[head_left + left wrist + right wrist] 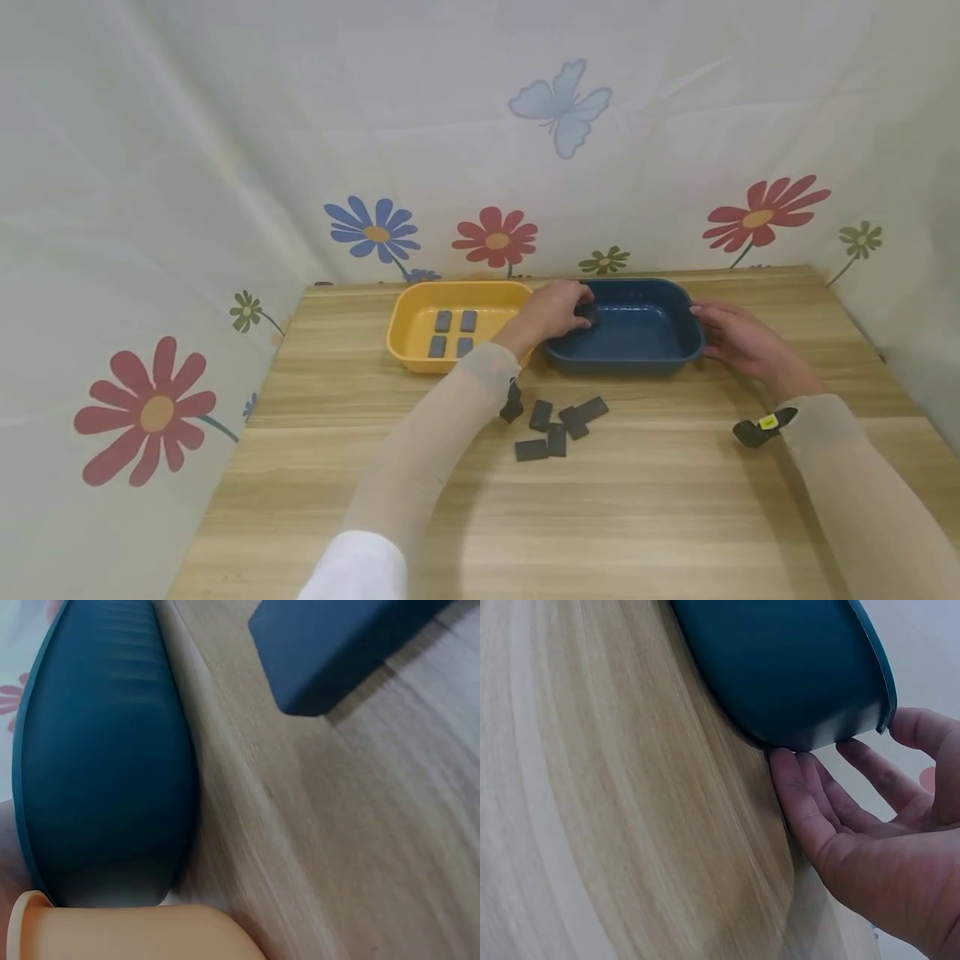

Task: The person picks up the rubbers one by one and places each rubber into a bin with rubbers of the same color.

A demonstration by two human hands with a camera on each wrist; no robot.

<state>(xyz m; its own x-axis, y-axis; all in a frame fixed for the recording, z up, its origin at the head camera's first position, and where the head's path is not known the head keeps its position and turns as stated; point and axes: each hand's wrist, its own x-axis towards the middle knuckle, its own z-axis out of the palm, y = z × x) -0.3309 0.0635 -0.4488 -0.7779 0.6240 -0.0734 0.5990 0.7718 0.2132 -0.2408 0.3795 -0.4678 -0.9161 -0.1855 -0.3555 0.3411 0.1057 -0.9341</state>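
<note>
In the head view my left hand [551, 312] reaches over the left end of the blue tub [678, 358]. Between its thumb and fingers it pinches a dark rectangular tile [590, 313], partly hidden by the fingers. My right hand [742, 342] is at the tub's right end. The right wrist view shows its extended fingers [799, 795] touching the tub's outer wall, one fingertip at the rim. Left of the blue tub stands a yellow tub [401, 333] with several grey tiles [444, 321] spaced out on its bottom, partly covered by my left forearm.
Several loose dark tiles [557, 439] lie on the wooden table [637, 517] in front of the tubs, some touching or overlapping. Behind the table hangs a pale curtain [420, 125] printed with flowers and a butterfly.
</note>
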